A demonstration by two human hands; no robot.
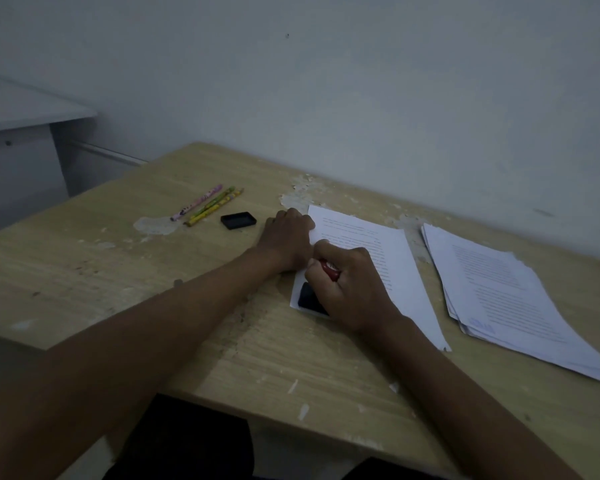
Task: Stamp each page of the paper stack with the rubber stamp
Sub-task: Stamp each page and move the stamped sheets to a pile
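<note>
Right hand: the right hand (352, 289) is curled in a fist around the rubber stamp (321, 284), pressing it down on the near left corner of a sheet.
Rubber stamp: a red handle shows between the curled fingers; below it sits a black, rounded rectangular base, resting on the paper. Its underside is hidden.
Left hand: the left hand (286, 239) lies knuckles up at the left edge of the same sheet, fingers curled under and pressing the paper's edge; it touches the right hand. Whether it pinches the paper I cannot tell.
Sheet being stamped: the single page (378, 251) is white with lines of small print, lying tilted on the table.
Paper stack: a loose, uneven paper stack (506, 299) of printed pages lies to the right, just apart from the single page.
Ink pad lid or tray: a small black tray (238, 220) sits left of the left hand.
Pencils: three patterned pencils (208, 205) lie beyond the tray.
Table: a worn wooden table (153, 271) with chipped patches.
</note>
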